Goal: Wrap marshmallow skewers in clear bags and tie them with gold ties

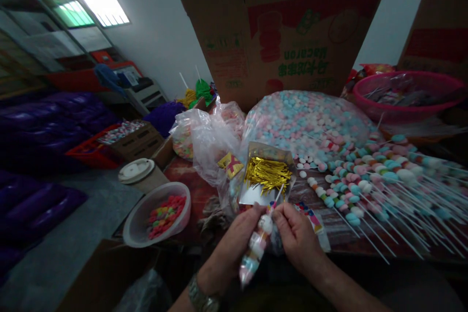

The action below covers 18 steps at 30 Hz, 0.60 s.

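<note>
A marshmallow skewer (256, 246) in a clear wrapper points down towards me, its white stick (279, 194) sticking up and away. My left hand (243, 231), with a watch on the wrist, is closed around the wrapped candy near its stick end. Fingers of my right hand (295, 231) pinch at the wrapper's neck beside the stick; a twist tie there is too small to make out. Just beyond both hands lies an open box of gold twist ties (268, 174). Printed colourful paper (310, 217) shows partly behind my right hand.
Unwrapped skewers (387, 180) are piled on the right, beside a big bag of pastel marshmallows (303, 117). A bowl of gummy candy (131, 229) stands left, near a lidded bin (146, 183). Behind rise a large carton (226, 24) and a pink basin (409, 116).
</note>
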Motion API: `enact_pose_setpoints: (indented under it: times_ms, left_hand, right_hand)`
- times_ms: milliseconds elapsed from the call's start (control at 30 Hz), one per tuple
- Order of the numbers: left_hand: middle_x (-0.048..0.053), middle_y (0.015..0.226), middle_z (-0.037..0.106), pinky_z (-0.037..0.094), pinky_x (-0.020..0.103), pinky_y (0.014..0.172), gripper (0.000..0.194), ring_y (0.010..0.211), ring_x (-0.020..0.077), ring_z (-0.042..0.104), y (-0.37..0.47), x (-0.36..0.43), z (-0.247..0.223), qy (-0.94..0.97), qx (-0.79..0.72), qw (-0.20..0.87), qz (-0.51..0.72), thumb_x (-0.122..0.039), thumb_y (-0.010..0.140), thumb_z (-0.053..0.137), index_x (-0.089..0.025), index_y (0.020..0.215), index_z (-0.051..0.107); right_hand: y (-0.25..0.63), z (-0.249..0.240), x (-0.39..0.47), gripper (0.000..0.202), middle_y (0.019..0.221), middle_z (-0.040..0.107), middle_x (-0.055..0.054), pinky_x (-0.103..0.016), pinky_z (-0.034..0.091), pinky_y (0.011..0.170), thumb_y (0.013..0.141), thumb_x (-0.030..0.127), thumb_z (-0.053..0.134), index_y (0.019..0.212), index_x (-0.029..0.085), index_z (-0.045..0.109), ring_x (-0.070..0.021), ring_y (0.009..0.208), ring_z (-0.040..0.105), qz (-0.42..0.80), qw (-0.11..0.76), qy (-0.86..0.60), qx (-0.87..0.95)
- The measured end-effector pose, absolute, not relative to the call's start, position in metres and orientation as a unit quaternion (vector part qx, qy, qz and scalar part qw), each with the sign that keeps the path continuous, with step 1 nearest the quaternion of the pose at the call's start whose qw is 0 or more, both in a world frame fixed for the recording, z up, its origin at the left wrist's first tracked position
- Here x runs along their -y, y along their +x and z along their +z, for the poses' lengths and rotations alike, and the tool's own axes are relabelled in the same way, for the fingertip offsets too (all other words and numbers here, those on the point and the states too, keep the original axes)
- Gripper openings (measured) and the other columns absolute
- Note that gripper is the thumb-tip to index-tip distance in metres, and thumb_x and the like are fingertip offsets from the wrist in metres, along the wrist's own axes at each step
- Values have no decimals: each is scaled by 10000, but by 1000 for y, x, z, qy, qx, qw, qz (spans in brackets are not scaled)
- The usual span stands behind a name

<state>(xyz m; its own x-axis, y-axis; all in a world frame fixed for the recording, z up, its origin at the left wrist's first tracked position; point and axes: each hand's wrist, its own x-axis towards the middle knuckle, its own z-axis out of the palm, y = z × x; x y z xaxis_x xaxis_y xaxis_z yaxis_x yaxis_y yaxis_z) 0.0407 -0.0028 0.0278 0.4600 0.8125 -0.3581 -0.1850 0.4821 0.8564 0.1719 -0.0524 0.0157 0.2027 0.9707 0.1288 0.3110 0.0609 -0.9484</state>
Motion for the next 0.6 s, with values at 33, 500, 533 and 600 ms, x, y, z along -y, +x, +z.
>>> enact_pose_setpoints:
  times_ms: [33, 500, 533, 600]
  left_hand:
    - [20, 653, 609, 433, 238, 665, 358, 633, 119, 539, 43, 6, 24, 404, -398, 772, 286, -465, 761, 602, -110, 717, 632]
    - [-31, 600, 516, 347, 182, 516, 210, 543, 80, 412, 43, -1, 28, 743, -335, 576, 60, -277, 800, 506, -131, 803, 656]
    - [-22, 646, 543, 367, 188, 556, 196, 585, 89, 432, 48, 2, 26, 759, -320, 562, 74, -240, 796, 495, -136, 824, 659]
    - [-6, 704, 568, 393, 201, 606, 183, 643, 103, 461, 60, 8, 22, 750, -282, 590, 96, -214, 791, 484, -136, 825, 646]
  right_hand:
    - [171, 15, 54, 249, 598, 512, 20, -217, 332, 517, 896, 329, 362, 711, 195, 461, -123, 560, 485, 311, 485, -601, 554]
    - [208, 29, 81, 235, 737, 654, -66, -319, 329, 643, 890, 193, 388, 767, 176, 587, -196, 705, 566, -116, 291, -618, 721]
    - [207, 30, 83, 246, 868, 667, -98, -359, 334, 722, 897, 183, 360, 873, 162, 603, -229, 824, 568, -156, 295, -606, 722]
    - [206, 25, 90, 322, 1062, 634, -130, -431, 292, 853, 911, 147, 284, 1071, 132, 563, -250, 973, 534, -186, 280, -565, 754]
